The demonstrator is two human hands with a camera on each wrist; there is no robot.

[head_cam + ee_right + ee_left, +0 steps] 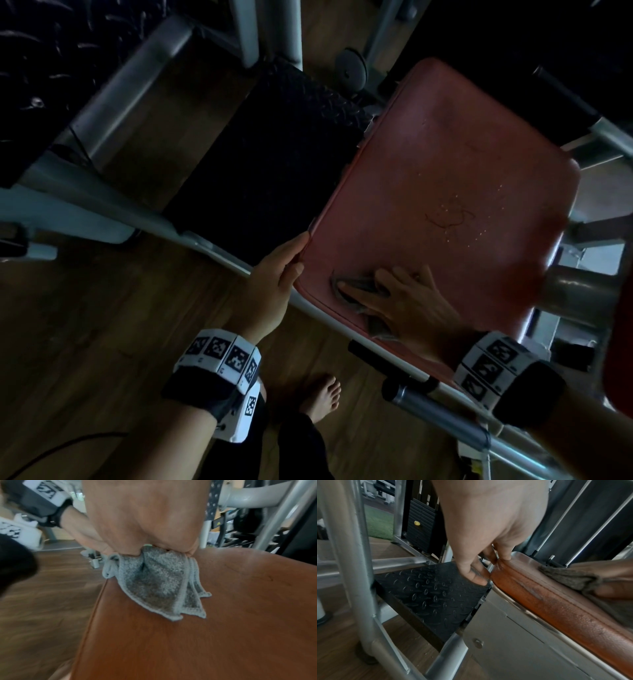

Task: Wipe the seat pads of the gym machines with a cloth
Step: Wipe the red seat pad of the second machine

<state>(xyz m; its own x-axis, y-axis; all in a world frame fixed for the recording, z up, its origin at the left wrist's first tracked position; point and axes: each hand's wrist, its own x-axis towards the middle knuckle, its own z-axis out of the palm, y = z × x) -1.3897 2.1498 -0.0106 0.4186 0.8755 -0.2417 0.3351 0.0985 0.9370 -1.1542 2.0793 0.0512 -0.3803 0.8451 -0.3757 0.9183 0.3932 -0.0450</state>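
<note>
Nearest me, one bare foot (322, 394) stands on the wooden floor (85, 325), and each of my two wrists wears one band of black-and-white marker squares (222, 356); just beyond, one dark-gripped metal handle bar (435, 407) runs under the near edge of the machine.

My right hand (407, 301) lies flat, fingers straight and spread, pressing one grey cloth (159, 586) down onto the one reddish-brown seat pad (445, 205); the cloth is bunched under my palm near the pad's near-left corner, with two folded corners fanning out behind the hand across the pad, and one loose end hanging over the pad's edge.

My left hand (274, 277) holds the left edge of that same pad, thumb on the top surface, fingers curled round the side and pinching its rim (498, 561); it has no cloth in it.

Beside the pad to the left sits one black tread-patterned footplate (433, 595), framed by grey steel tubes (351, 561); farther off stands one black weight stack (421, 524) with one yellow selector pin (417, 523), and beyond that a patch of green turf (378, 522).
</note>
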